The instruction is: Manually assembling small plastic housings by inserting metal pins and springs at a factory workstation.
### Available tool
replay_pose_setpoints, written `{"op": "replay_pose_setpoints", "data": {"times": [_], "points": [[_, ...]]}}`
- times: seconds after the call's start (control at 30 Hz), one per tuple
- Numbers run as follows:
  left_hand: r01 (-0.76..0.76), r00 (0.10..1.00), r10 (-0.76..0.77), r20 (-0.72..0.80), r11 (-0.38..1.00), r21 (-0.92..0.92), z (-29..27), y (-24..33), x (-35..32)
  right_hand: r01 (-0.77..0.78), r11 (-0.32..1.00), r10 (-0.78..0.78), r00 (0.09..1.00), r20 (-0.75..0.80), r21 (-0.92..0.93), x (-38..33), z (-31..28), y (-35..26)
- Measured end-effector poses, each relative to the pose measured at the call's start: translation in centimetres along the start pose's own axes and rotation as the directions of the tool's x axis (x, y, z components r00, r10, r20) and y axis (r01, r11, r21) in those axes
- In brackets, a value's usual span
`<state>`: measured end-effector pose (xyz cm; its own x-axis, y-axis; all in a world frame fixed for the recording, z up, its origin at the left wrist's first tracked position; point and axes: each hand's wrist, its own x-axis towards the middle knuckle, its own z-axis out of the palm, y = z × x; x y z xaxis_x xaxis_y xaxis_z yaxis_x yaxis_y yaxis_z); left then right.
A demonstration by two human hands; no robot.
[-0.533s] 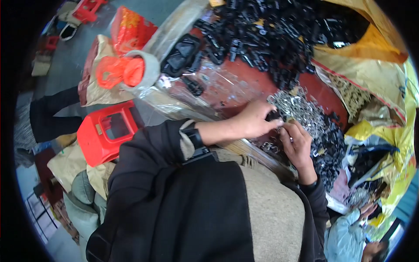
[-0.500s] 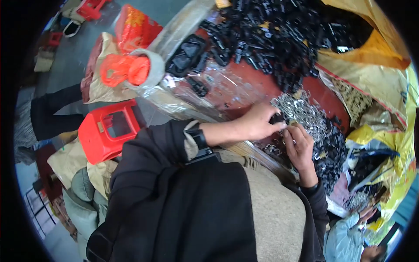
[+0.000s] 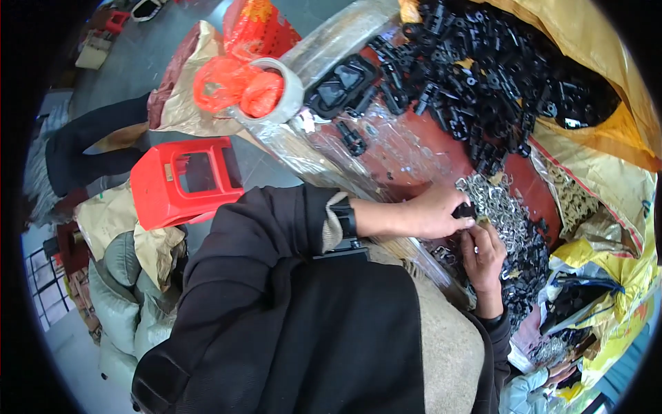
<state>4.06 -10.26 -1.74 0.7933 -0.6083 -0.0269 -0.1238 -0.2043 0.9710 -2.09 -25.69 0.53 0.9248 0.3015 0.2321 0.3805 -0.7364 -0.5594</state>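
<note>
Pinched between the thumb and fingers of the left hand [image 3: 436, 214] is a small black part [image 3: 467, 210], much of it hidden by the grip. Right beside it, the right hand [image 3: 487, 257] has its fingers curled in, tips close to the left thumb; whether it holds some piece of its own, I can't tell from here. Both hands work over the near side of a red tabletop [image 3: 407, 148], next to a heap of silvery metal pieces [image 3: 495, 204]. Small black pieces [image 3: 525, 281] lie just to the right of that heap, and a big jumble of black parts [image 3: 476, 76] spreads across the far side. A black tray [image 3: 343, 83] sits left of the jumble. Off to the person's left, on the floor, is a red stool [image 3: 153, 190].
</note>
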Motion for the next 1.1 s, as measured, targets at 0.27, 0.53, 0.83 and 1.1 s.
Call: {"op": "replay_pose_setpoints", "data": {"times": [0.27, 0.53, 0.83, 1.1], "points": [[-0.058, 0.997, 0.064, -0.042, 0.989, 0.134, 0.0, 0.3, 0.2, 0.164, 0.982, -0.161, 0.986, 0.034, -0.097, 0.4, -0.5, 0.4], [0.313, 0.944, -0.262, 0.202, 0.904, -0.291, -0.2, 0.5, 0.3, 0.099, 0.993, -0.099, 0.995, 0.005, -0.068, -0.5, -0.4, 1.4], [0.402, 0.91, -0.31, 0.274, 0.824, -0.4, 0.0, 1.4, -0.2, 0.018, 0.989, -0.003, 0.995, -0.103, 0.145, -0.9, -0.5, 0.3], [0.43, 0.895, -0.306, 0.325, 0.783, -0.449, 0.3, 1.7, -1.1, -0.016, 0.988, 0.039, 0.989, -0.141, 0.156, -1.5, -0.5, -0.8]]}}
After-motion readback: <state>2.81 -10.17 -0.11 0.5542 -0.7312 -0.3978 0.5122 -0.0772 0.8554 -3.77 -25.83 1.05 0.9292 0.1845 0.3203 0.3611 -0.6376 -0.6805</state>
